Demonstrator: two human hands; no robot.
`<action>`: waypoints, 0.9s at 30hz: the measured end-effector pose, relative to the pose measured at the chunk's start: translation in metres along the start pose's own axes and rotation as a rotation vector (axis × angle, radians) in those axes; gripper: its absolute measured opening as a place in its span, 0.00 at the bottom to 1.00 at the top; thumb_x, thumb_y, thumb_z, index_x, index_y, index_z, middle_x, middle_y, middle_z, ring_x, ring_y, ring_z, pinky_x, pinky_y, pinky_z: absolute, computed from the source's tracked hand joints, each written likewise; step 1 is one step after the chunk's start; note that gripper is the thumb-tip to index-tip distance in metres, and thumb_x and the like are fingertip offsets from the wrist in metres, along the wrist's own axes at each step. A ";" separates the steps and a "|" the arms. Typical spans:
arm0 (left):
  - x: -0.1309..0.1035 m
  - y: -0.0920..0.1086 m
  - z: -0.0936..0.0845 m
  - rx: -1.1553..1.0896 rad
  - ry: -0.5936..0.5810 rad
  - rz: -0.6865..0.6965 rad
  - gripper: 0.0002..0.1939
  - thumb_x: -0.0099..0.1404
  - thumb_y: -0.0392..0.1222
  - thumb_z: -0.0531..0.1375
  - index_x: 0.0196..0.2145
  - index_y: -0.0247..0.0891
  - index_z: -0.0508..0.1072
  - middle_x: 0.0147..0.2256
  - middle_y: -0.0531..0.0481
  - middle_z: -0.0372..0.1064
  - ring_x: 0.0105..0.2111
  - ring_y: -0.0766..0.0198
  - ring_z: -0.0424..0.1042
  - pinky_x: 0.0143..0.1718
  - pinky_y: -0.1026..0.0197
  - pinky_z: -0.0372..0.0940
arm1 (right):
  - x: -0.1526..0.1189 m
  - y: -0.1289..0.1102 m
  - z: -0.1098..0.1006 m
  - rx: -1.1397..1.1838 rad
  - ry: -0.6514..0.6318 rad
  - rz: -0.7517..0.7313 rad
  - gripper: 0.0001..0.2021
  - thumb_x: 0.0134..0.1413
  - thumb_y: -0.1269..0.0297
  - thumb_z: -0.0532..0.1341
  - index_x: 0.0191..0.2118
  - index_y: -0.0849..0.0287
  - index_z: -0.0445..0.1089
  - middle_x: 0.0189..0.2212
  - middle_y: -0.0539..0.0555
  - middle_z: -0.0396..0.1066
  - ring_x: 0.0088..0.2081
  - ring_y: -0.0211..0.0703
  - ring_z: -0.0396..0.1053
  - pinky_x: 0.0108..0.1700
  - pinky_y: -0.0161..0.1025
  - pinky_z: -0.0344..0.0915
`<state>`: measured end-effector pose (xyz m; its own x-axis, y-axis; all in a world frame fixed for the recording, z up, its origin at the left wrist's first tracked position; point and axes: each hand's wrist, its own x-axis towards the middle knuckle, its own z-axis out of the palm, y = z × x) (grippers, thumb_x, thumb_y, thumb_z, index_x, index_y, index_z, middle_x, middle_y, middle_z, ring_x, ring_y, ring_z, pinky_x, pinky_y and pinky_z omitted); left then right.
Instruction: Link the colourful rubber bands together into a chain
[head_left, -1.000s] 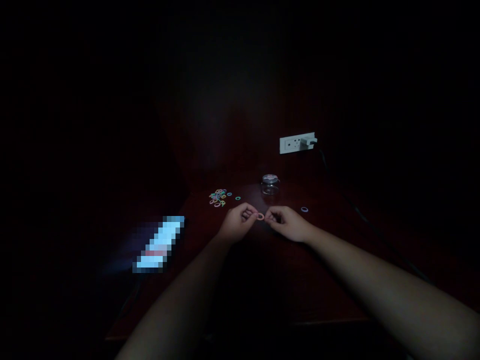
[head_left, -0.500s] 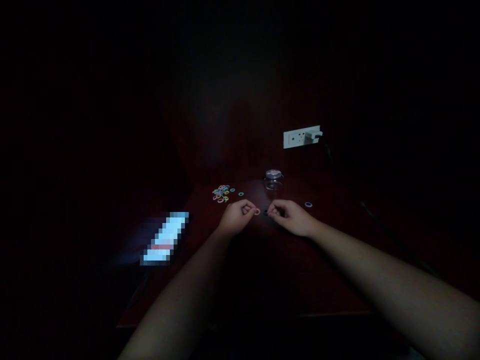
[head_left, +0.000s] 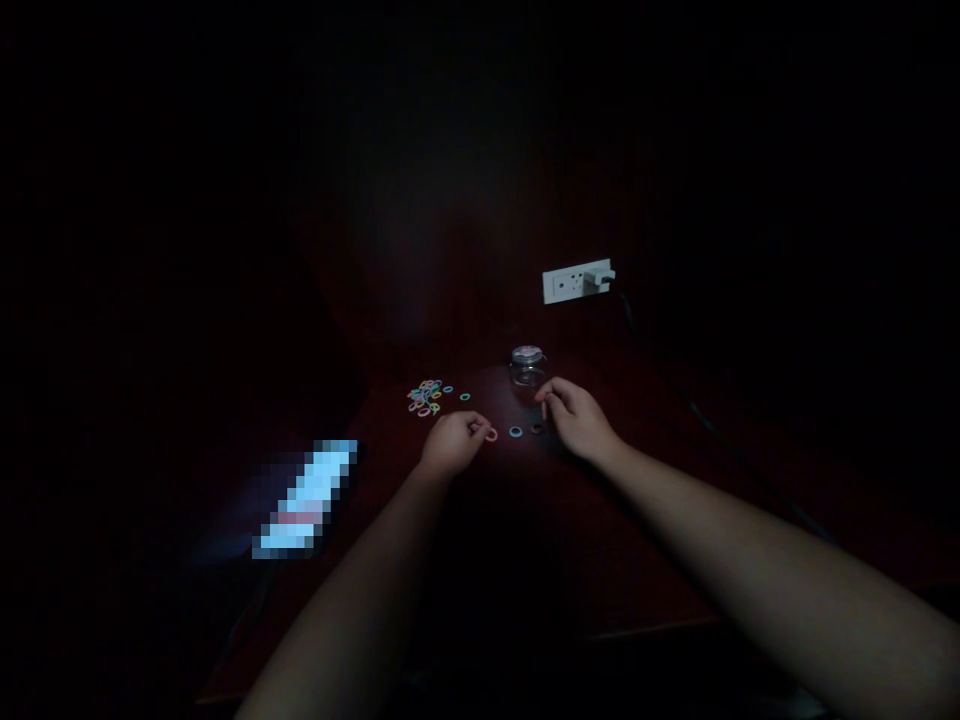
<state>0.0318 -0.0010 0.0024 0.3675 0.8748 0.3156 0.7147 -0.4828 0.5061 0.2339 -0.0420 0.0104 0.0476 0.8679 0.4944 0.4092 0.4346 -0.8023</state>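
Note:
My left hand [head_left: 452, 442] is closed, thumb and fingertips pinching a pinkish hair tie [head_left: 492, 436], a small ring, at the tabletop. To its right lie a pale blue hair tie [head_left: 515, 432] and a darker, brownish one [head_left: 537, 429]. My right hand [head_left: 579, 420] is just above and right of the brownish ring, fingers loosely bent and apart, with nothing visible in them. A loose pile of several coloured hair ties [head_left: 425, 396] lies beyond my left hand. Near the pile are a single blue ring [head_left: 448, 389] and a green ring [head_left: 465, 397].
Behind my hands stands a clear lidded jar [head_left: 528, 368]. A lit, pixelated screen [head_left: 307, 500] is at the left edge of the dark red table [head_left: 645, 560]. On the wall is a socket [head_left: 576, 282] with a plug and cable. Most surroundings are very dark.
The view has shifted, moving the scene left and slightly down. My right hand has lifted away from my left, uncovering the pale blue and brownish rings. The purple ring at right is out of sight.

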 end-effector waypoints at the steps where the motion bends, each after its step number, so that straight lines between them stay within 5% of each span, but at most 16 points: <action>1: 0.001 0.001 -0.001 0.031 0.001 0.007 0.09 0.57 0.44 0.56 0.29 0.40 0.75 0.30 0.50 0.74 0.30 0.63 0.70 0.33 0.64 0.62 | 0.001 0.000 0.000 0.007 0.021 0.003 0.07 0.52 0.67 0.48 0.29 0.59 0.62 0.20 0.48 0.62 0.24 0.37 0.62 0.29 0.33 0.59; 10: -0.002 0.003 -0.012 0.232 0.108 0.067 0.12 0.60 0.41 0.53 0.38 0.41 0.74 0.39 0.48 0.71 0.40 0.58 0.67 0.45 0.57 0.59 | 0.006 0.006 -0.007 0.010 0.201 0.005 0.07 0.52 0.68 0.48 0.29 0.59 0.62 0.20 0.49 0.61 0.22 0.36 0.59 0.27 0.33 0.56; 17: -0.016 0.011 -0.006 0.217 -0.136 0.208 0.13 0.59 0.40 0.54 0.40 0.45 0.73 0.43 0.51 0.71 0.42 0.57 0.65 0.46 0.55 0.57 | 0.010 0.002 -0.017 0.069 0.369 0.033 0.08 0.52 0.66 0.47 0.29 0.59 0.61 0.18 0.48 0.60 0.19 0.35 0.57 0.22 0.32 0.53; 27: -0.015 0.006 -0.011 0.245 -0.135 0.159 0.13 0.59 0.42 0.53 0.39 0.46 0.74 0.45 0.53 0.70 0.45 0.58 0.64 0.48 0.56 0.56 | 0.020 0.020 -0.035 0.051 0.601 0.040 0.08 0.52 0.66 0.47 0.28 0.59 0.61 0.18 0.48 0.60 0.20 0.35 0.58 0.24 0.32 0.55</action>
<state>0.0237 -0.0177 0.0094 0.5502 0.7942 0.2581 0.7578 -0.6047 0.2451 0.2751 -0.0246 0.0164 0.5744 0.6027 0.5538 0.3530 0.4280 -0.8320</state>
